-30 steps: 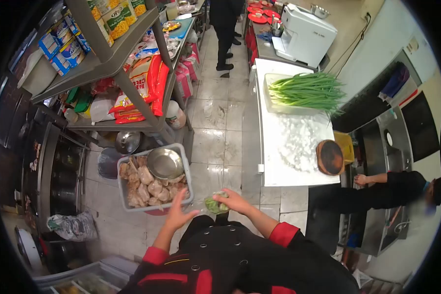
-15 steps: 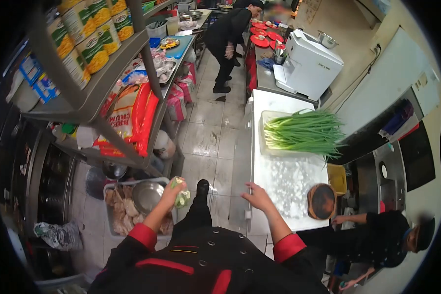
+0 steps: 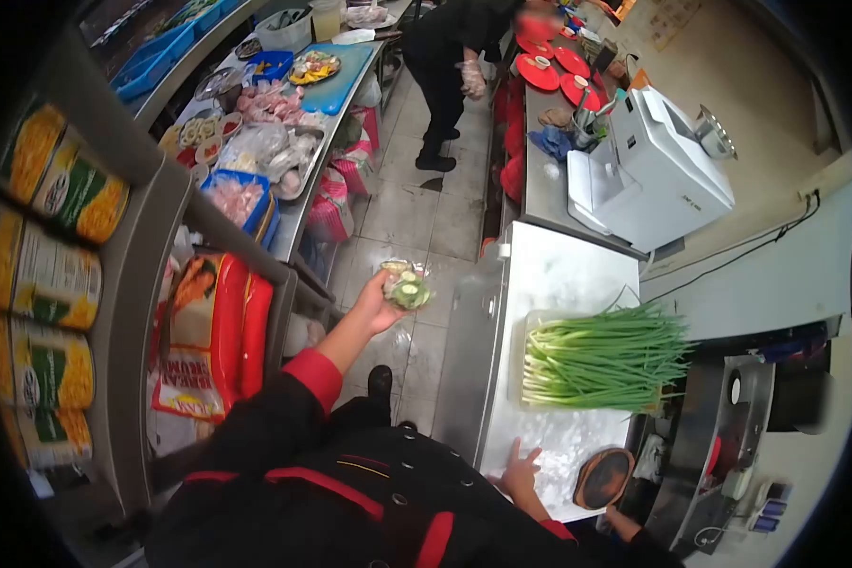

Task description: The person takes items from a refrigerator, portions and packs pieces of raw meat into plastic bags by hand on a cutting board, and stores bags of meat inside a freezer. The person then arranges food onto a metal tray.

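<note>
Greens packet [image 3: 409, 288] hung over floor [image 3: 415, 220]

The left hand [image 3: 379, 303] curled around it; the right hand [image 3: 520, 470], fingers apart, was over the white counter [image 3: 560, 270]. A red sack [image 3: 199, 327] read "BREAD"; lettering on the yellow-green cans [image 3: 59, 284] was unclear.

The white worktop [image 3: 573, 260] bears scallions [image 3: 606, 358] in a tub [image 3: 526, 364] — and a brown block [image 3: 603, 478].

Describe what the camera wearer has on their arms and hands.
The left hand and right hand wear no gloves. The left sleeve is black, ending in a broad red cuff; the right cuff is red too.
</note>
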The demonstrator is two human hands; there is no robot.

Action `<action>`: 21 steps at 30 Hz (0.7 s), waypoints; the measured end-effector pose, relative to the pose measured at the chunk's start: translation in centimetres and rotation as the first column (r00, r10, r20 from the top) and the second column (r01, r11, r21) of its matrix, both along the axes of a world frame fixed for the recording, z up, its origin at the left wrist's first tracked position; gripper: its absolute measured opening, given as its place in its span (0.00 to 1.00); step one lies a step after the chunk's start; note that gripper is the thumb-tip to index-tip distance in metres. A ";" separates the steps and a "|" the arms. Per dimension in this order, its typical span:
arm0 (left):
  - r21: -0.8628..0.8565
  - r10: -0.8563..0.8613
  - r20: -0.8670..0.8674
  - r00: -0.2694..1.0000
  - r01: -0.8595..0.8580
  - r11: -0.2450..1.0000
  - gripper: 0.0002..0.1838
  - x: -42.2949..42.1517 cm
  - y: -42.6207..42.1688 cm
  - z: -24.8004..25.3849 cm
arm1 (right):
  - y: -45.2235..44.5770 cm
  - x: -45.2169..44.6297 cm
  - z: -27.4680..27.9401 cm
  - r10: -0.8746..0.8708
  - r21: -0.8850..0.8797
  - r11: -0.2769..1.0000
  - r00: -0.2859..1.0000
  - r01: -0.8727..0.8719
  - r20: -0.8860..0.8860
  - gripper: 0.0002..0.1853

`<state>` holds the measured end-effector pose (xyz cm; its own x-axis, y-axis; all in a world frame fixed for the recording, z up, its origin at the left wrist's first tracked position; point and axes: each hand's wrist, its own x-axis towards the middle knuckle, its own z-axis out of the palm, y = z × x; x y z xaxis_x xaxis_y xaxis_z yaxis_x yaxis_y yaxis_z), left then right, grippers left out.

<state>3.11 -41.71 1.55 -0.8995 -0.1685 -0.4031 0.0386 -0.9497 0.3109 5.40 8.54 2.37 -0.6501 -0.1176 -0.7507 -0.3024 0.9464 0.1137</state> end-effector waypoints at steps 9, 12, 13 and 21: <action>-0.326 -0.410 0.301 0.861 0.497 0.805 0.25 -12.1 -3.2 -1.4 | -3.6 -8.4 -0.5 0.177 -0.380 0.925 0.891 -0.005 0.418 0.44; -0.474 -0.494 0.382 0.781 0.624 0.621 0.24 -15.3 -5.0 0.0 | -14.4 -15.0 3.3 -0.073 -0.617 0.519 0.750 0.592 0.658 0.21; -0.476 -0.479 0.395 0.784 0.620 0.624 0.24 -16.1 -6.0 0.1 | -18.8 -18.1 5.6 -0.124 -0.676 0.416 0.774 0.608 0.620 0.20; -0.560 -0.430 0.447 0.784 0.620 0.549 0.26 -20.7 -17.3 4.0 | -45.9 -35.2 6.3 0.154 -0.910 0.199 0.905 0.363 0.395 0.43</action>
